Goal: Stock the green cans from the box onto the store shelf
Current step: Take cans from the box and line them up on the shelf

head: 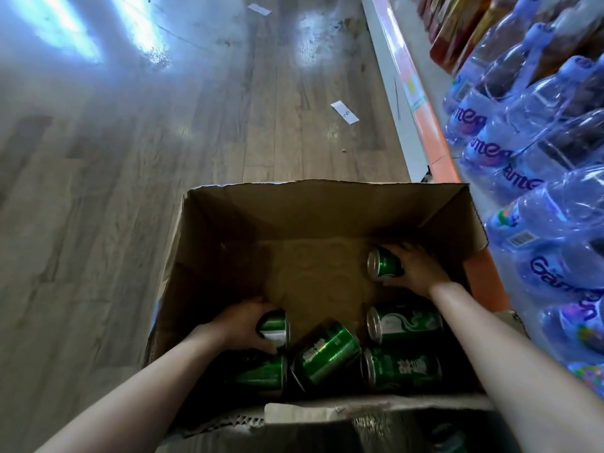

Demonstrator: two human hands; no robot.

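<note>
Torn near flap (327, 415) of cardboard box (294, 210) sits closest; box stands on wood floor (130, 174) beside store shelf (403, 80). Left hand (240, 325) curls its fingers round a green can (274, 326) at box's left side. Right hand (416, 269) wraps fingers and thumb round second green can (384, 264) near right wall. Four loose green cans (327, 354) lie sideways at near end. Blue bottle packs (523, 165) fill shelf.

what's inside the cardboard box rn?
Six green cans on their sides: the left hand grips one, the right hand another, and four lie loose nearby. The far floor of the box is bare. The near flap hides the front edge.
</note>
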